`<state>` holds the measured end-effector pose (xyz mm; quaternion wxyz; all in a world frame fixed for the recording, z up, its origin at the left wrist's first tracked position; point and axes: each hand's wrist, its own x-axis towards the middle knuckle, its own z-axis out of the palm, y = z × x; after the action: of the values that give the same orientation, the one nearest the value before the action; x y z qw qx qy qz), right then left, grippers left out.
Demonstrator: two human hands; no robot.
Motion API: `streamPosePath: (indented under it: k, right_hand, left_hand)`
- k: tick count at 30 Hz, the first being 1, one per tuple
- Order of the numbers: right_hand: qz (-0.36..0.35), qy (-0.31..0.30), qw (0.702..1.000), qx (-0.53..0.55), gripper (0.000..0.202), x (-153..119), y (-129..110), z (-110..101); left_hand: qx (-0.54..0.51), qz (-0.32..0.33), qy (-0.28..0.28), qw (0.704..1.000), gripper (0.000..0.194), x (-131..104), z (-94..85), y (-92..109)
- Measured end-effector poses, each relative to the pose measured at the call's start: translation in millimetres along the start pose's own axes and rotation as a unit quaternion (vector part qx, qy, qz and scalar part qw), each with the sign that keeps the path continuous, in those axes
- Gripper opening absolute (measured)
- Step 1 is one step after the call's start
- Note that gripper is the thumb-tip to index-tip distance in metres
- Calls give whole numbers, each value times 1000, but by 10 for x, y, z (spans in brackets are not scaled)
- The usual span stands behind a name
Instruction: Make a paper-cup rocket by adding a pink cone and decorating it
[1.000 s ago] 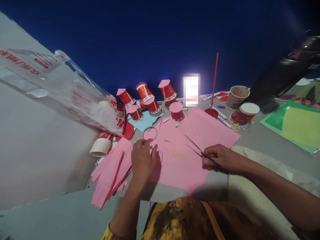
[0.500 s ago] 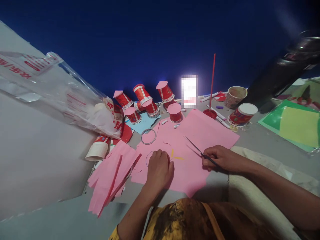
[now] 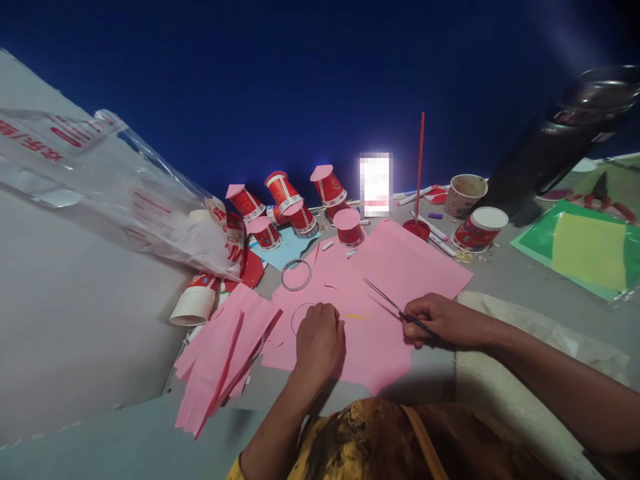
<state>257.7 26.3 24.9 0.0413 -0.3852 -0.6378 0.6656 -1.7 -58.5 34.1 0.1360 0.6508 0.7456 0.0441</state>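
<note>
Left hand [image 3: 321,340] over pink paper [image 3: 383,357], ring [image 3: 297,289] just beyond, red cups [image 3: 349,236] behind

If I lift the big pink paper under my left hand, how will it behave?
The pink paper will probably be light and floppy, since it looks thin and lies flat. It may crease if tugged, because your left hand seems to rest on it. The yellow strip on top, if loose, would likely slide off.
</note>
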Motion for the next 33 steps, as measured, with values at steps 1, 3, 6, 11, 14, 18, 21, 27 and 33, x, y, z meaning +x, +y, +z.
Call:
streamPosePath:
  k: [1,3,6,11,14,18,21,27,33]
  right_hand:
    - [2,-3,1000,-3,43,2,10,4]
    - [3,-7,1000,-5,43,10,30,4]
    - [-5,-11,1000,1,43,22,51,-12]
    - [-19,-48,999,15,47,-8,61,-23]
    - [-32,-147,983,102,64,-39,86,38]
    - [-36,-212,954,207,81,-36,95,201]
    - [-28,-206,953,221,80,11,70,321]
    - [25,-171,958,228,58,125,38,444]
    - [44,-118,960,252,44,110,12,426]
  left_hand:
    - [-3,-3,3,1000,15,1,17,-5]
    - [-14,-10,10,1000,22,4,57,-9]
    - [-55,-9,25,998,21,5,83,-4]
    - [-173,-28,48,983,20,-10,-32,29]
    - [-225,-38,71,971,17,-15,-116,41]
    - [-264,-45,98,958,18,-40,-178,42]
    - [-283,-38,107,952,20,-95,-195,48]
    - [-320,-15,78,944,20,-172,-196,92]
    - [-295,-35,-50,954,20,-372,-518,-241]
